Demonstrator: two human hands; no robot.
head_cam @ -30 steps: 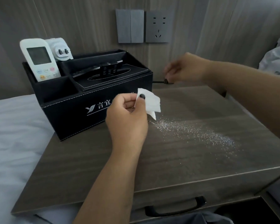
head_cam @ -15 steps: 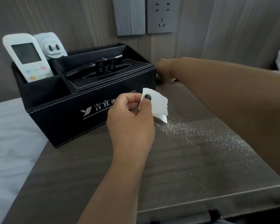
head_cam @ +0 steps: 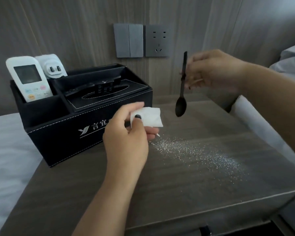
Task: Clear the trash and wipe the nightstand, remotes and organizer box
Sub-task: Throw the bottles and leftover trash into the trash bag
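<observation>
Head view. Right hand [head_cam: 216, 70], which half a second ago reached low behind the black leatherette organizer box [head_cam: 85, 114], is now raised at upper right, fingers pinching a black plastic spoon [head_cam: 182, 87] lifted off the grey wood-grain nightstand [head_cam: 177, 181]: trash pickup under way. Spoon's long axis near vertical, bowl pointing down. Left hand [head_cam: 126, 142], frame centre, pinches a small white torn paper packet [head_cam: 148, 116]. Spilled white granules [head_cam: 194, 154] remain unwiped.

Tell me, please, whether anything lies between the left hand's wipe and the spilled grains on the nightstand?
Nothing visible does. The left hand holds the white wipe just above the near end of the spilled grains; the black spoon hangs farther back, in the right hand.
</observation>
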